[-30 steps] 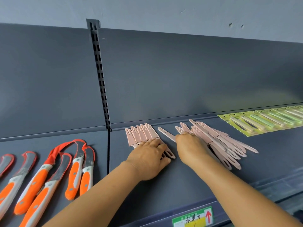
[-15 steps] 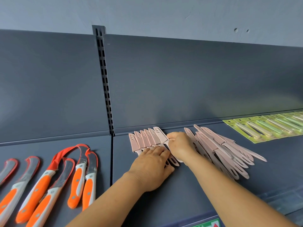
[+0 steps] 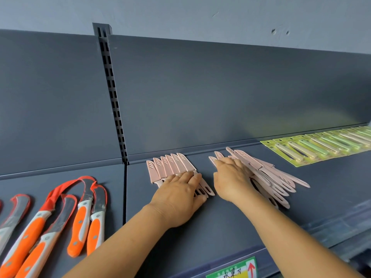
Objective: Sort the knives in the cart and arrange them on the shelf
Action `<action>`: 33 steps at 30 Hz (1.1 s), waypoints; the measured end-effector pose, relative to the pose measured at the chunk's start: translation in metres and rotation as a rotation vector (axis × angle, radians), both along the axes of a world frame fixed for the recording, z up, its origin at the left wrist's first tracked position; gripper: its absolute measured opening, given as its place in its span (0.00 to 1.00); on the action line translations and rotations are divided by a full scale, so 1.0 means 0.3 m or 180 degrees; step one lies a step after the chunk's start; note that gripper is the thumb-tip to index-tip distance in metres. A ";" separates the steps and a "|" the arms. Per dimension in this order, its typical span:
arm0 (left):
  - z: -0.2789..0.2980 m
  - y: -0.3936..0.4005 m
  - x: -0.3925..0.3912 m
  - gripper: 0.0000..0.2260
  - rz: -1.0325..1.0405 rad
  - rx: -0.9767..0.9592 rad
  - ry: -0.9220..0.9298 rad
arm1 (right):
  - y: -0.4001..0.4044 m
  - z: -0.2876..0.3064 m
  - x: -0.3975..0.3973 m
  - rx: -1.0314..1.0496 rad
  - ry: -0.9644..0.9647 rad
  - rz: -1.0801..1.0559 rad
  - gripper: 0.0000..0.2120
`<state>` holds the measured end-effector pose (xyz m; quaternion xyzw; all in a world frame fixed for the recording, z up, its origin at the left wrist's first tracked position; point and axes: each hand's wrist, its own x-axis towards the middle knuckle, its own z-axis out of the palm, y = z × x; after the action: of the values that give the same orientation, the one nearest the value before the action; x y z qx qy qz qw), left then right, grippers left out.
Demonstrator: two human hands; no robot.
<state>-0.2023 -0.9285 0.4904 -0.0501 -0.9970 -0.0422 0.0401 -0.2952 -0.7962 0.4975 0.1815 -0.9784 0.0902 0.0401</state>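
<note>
On the dark shelf (image 3: 230,223) in front of you, six pink knives lay in a neat row (image 3: 170,167), side by side with their sheathed tips toward the back panel (image 3: 200,93). Your left hand (image 3: 178,199) rested flat on the handle ends of that row, its fingers (image 3: 192,177) straight and close together, pressing the knives down rather than gripping any one of them. Just to the right, apart from the row by a bare strip of shelf, your right hand (image 3: 230,179) lay on the near edge of a loose pile of pink knives (image 3: 271,177), which fanned out to the right with handles toward the shelf's front edge. The right hand's fingers were bent down over the pile, and two knife tips (image 3: 215,157) stuck out beyond them; whether they actually pinched a knife I could not tell, since the back of the hand hid the fingertips. Further right, a row of green carded knives (image 3: 321,145) overlapped along the back of the shelf. On the shelf section to the left, past the slotted upright (image 3: 114,97), orange-handled curved knives (image 3: 80,217) lay in a row with red guards on their blades. A green label (image 3: 230,269) sat on the shelf's front lip.
</note>
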 end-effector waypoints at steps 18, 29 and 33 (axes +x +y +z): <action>-0.024 0.017 -0.031 0.26 0.0011 -0.0013 -0.0150 | 0.046 0.000 -0.009 0.0016 0.0003 0.0343 0.18; -0.028 0.017 -0.033 0.26 0.0012 0.0012 -0.0126 | 0.007 0.017 -0.011 -0.0455 -0.0052 -0.0034 0.11; -0.030 0.017 -0.035 0.26 -0.0004 0.0032 -0.0112 | -0.042 0.019 -0.003 -0.0457 -0.0028 0.0146 0.08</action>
<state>-0.2128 -0.9235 0.4813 -0.0498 -0.9973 -0.0482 0.0229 -0.2962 -0.8089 0.5033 0.2002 -0.9652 0.1618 0.0466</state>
